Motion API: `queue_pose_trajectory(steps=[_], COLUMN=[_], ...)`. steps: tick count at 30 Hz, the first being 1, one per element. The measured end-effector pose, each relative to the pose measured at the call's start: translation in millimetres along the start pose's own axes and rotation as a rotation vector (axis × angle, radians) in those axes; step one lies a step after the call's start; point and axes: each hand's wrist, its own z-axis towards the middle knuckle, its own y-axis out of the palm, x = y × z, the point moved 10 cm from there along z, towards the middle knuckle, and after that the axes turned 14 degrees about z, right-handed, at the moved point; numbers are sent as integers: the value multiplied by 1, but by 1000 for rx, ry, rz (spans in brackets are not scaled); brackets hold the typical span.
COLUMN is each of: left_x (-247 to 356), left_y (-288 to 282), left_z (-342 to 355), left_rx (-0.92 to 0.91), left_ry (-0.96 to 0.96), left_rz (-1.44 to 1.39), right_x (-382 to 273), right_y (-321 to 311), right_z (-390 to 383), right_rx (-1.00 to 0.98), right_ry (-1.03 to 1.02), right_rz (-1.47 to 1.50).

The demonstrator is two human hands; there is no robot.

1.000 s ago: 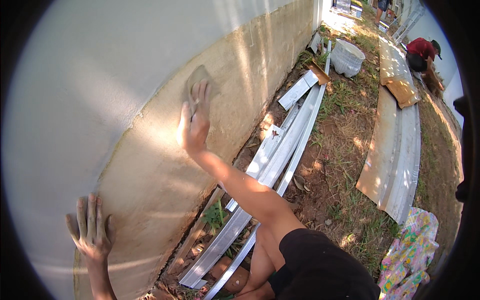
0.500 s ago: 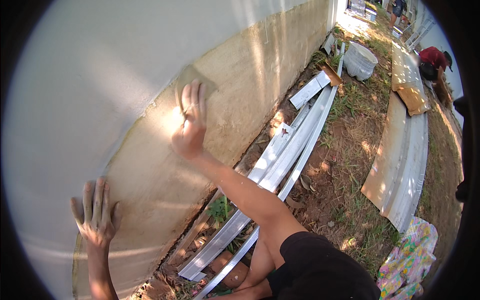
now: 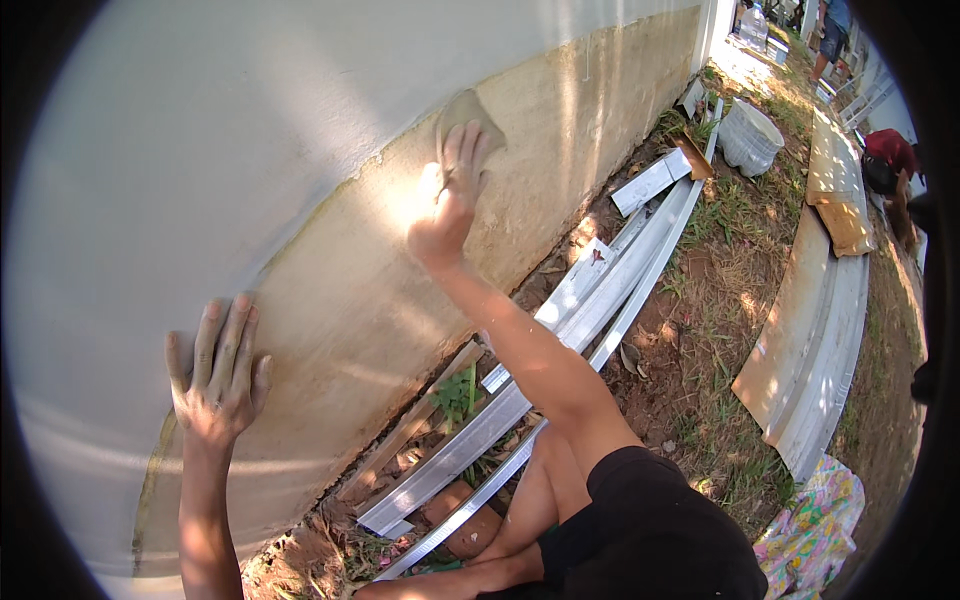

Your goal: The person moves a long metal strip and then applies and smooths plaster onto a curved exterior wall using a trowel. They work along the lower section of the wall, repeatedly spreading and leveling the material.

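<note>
My right hand (image 3: 455, 190) is pressed to the lower beige band of the wall (image 3: 560, 130), its fingers laid over a thin greyish-tan sheet that looks like sandpaper (image 3: 472, 105). The sheet's top edge and right corner stick out past my fingertips, near the border with the pale upper wall (image 3: 240, 120). The rest of it is under my hand. Lower and to the left, my left hand (image 3: 217, 375) rests flat on the wall with its fingers spread, across that same border. Nothing is in it, and its fingers look dusty.
Long metal channels (image 3: 600, 300) lie along the wall's foot, under my right arm. A white bucket (image 3: 750, 138) stands beyond them. Bent metal sheets (image 3: 815, 330) and a flowered cloth (image 3: 815, 525) lie at the right. A person in a red top (image 3: 890, 155) crouches at the far right.
The view has shifted, so the wall's border and both hands appear higher and further right. Against the wall, both hands are in nearly the same places, the right one still on the sheet.
</note>
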Motion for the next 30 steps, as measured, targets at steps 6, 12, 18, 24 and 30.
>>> queue_pose_trajectory(steps=[6, 12, 18, 24, 30], left_x=[-7, -2, -2, 0, 2], left_y=[-11, -3, -4, 1, 3], left_z=[0, -1, 0, -2, -1], left_rx=[31, 31, 10, -11, -6], left_ry=[-20, -38, -10, 5, -5], left_rz=[-67, -4, 10, 39, 58], right_x=[5, 120, -48, 115, 104], right_y=[42, -62, 44, -25, -67], right_z=[-106, 45, -76, 7, 36], right_rx=[-775, 62, -449, -576, 131], right_ry=[-377, 403, -302, -524, 208], right_rz=[-14, 39, -41, -476, -96])
